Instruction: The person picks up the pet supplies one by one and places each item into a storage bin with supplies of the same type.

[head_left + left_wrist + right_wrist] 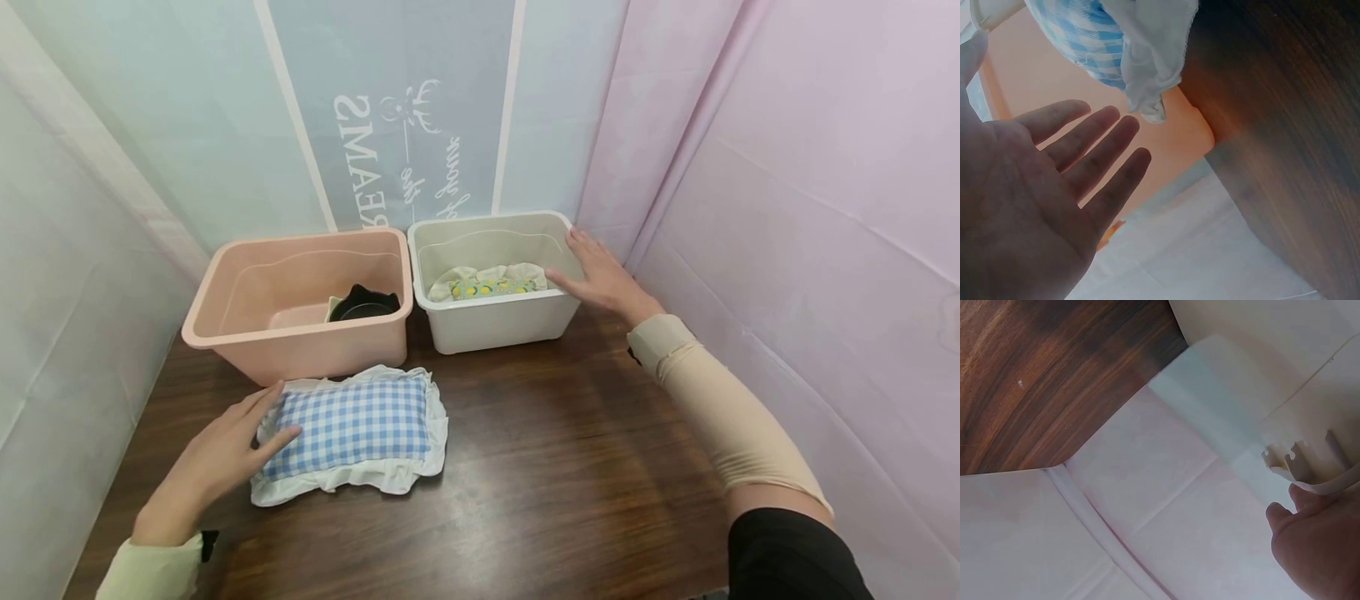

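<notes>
A small blue-and-white checked pillow with a white ruffled edge lies on the wooden table in front of the pink bin. My left hand is at the pillow's left end, thumb and fingers spread; in the left wrist view the palm holds nothing. At the right rim of the white bin is my right hand, its fingers extended. The right wrist view shows its fingertips right by that rim. Inside the white bin lies a lemon-patterned ruffled cushion.
A black, ear-edged bowl sits in the right part of the pink bin, with a pale yellow-green piece beside it. The bins stand side by side against a printed curtain. A pinkish curtain closes off the right side.
</notes>
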The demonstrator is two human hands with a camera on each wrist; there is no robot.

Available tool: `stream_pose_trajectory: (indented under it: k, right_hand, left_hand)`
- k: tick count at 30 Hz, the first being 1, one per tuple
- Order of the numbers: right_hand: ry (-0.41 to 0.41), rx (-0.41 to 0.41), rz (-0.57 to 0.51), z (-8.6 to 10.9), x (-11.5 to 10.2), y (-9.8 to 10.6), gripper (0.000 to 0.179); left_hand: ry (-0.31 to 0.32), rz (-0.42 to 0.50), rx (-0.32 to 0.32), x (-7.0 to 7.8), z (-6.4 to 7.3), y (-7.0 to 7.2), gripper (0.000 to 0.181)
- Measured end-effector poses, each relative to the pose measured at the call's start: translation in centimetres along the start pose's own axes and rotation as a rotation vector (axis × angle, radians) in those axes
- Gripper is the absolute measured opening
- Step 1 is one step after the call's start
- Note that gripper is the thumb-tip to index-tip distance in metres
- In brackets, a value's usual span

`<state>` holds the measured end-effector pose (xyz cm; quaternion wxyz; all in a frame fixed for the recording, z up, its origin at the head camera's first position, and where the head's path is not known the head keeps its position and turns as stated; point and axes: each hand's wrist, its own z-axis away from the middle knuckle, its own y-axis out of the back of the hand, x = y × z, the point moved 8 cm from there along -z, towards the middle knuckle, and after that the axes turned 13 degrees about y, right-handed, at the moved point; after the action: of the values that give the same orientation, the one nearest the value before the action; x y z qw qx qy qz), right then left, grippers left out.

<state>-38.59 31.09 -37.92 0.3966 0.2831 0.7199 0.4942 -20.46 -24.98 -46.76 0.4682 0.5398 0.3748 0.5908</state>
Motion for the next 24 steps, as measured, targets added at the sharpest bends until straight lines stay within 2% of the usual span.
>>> stream_pose_trajectory:
  k: [11,15,24]
  right_hand:
    - [-0.028,-0.005,-0.026,0.3,0.4,-0.2,0.112]
    - [-0.028,0.001,-0.014,0.4,0.5,-0.1,0.109]
    - [-0.039,-0.009,-0.001,0.6,1.0,-0.1,0.105]
  left_hand:
    - [0.033,0.003,-0.016,-0.9,-0.5,-0.4,0.097]
    - [0.069,0.014,-0.024,-1.5,-0.7,-0.6,0.101]
    - [0.171,-0.031,-0.114,-3.1,-1.1,-1.4,0.11]
